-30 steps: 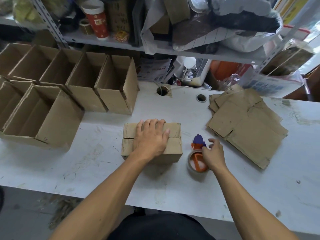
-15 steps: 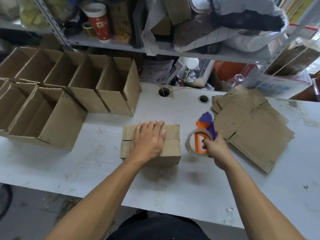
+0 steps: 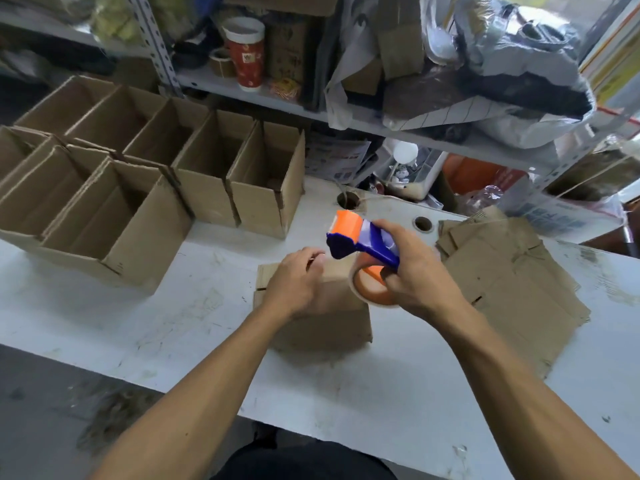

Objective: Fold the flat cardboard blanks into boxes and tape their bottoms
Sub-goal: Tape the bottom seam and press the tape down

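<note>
On the white table (image 3: 180, 327), a closed brown box (image 3: 322, 327) sits bottom-up.

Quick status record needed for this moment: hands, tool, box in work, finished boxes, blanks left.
left hand: rests on the box, fingers loosely curled near the dispenser's front
right hand: grips the tape dispenser, held above the box
box in work: bottom up on the white table, flaps closed
finished boxes: open side up, in rows at left
flat blanks: stacked at right
</note>
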